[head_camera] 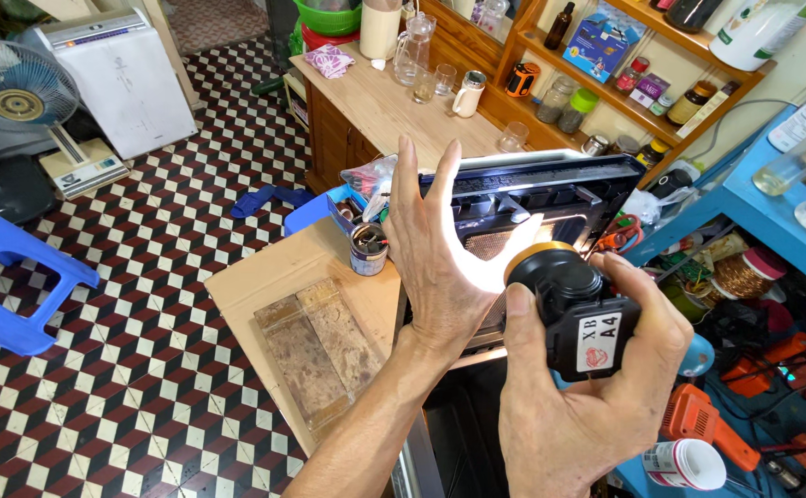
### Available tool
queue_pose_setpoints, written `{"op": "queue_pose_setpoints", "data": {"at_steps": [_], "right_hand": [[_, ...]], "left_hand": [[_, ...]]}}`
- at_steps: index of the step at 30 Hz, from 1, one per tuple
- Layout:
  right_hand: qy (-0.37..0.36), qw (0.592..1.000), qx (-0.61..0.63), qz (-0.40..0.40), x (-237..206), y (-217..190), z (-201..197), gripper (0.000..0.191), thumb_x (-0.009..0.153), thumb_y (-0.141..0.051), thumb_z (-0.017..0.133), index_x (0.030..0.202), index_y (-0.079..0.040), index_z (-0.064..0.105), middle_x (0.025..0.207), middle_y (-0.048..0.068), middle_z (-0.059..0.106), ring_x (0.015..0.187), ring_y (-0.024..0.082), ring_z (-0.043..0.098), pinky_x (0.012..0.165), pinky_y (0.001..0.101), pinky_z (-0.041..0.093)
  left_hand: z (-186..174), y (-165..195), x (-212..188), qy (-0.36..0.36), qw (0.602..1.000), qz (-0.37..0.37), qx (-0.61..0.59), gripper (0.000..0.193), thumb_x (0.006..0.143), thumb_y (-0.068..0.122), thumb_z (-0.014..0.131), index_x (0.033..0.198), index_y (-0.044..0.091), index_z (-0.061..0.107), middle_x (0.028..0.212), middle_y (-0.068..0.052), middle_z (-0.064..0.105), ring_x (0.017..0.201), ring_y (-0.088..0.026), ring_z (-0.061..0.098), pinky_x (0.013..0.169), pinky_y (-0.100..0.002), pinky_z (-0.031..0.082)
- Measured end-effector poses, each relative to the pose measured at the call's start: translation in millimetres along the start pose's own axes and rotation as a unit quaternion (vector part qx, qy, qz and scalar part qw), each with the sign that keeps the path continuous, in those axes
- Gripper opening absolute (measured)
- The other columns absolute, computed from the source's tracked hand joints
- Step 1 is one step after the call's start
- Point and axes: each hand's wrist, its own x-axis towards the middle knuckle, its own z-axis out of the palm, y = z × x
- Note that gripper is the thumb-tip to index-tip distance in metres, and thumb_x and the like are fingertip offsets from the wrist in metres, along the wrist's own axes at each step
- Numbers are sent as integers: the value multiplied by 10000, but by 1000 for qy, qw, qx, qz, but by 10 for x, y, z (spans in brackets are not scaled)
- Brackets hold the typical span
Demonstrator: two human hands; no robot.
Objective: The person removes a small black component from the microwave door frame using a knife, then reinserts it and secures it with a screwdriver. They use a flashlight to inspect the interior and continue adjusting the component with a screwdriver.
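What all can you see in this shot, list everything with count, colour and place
Torch: one, black with orange rim, lit, in right hand.
Appliance panel: one, black, upright behind the hands.
Small tin: one, dark, on the board.
Clear tray: one, stained brown, on the board.
Stool: one, blue, far left floor.
Fan: one, blue-bladed, top left.
Glass jug: one, clear, wooden counter.
Drill: one, orange, lower right.
Left hand: flat and open against the panel, lit by the torch.
Right hand: fingers wrapped around the torch.

Bright, even daylight; torch [569,309] glare on left palm [435,267]; sharp focus
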Motion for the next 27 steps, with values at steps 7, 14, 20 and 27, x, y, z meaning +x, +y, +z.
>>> {"op": "queue_pose_setpoints", "data": {"at_steps": [7,14,20,27], "right_hand": [[7,1000,0,8,-34,-73,29,510,902,-23,862,1311,19,561,1282,141,570,1226,235,586,1125,340,467],[2,1000,-8,12,-63,-61,50,540,839,-36,860,1296,14,576,1294,150,556,1236,262,585,1116,365,475],[4,1000,-8,19,-94,-4,49,557,876,-32,881,1345,5,582,1290,142,563,1225,233,596,1112,333,480],[33,998,19,51,13,46,-12,536,858,-20,850,1309,17,562,1288,137,567,1218,236,590,1107,344,477]], "left_hand": [[-10,-17,-4,-4,1000,-4,-16,1013,796,455,901,1578,92,369,1688,-263,262,1597,-398,278,1271,-521,262],[-1,-20,-2,-2,1000,2,-19,1010,813,463,898,1582,83,365,1683,-266,274,1598,-399,287,1280,-521,257],[-14,-22,6,-11,1000,4,-18,1013,793,428,911,1564,64,363,1657,-301,270,1569,-425,287,1271,-538,257],[15,-4,1,-1,999,20,26,998,786,357,933,1542,61,353,1656,-286,258,1548,-424,312,1284,-540,275]]}}
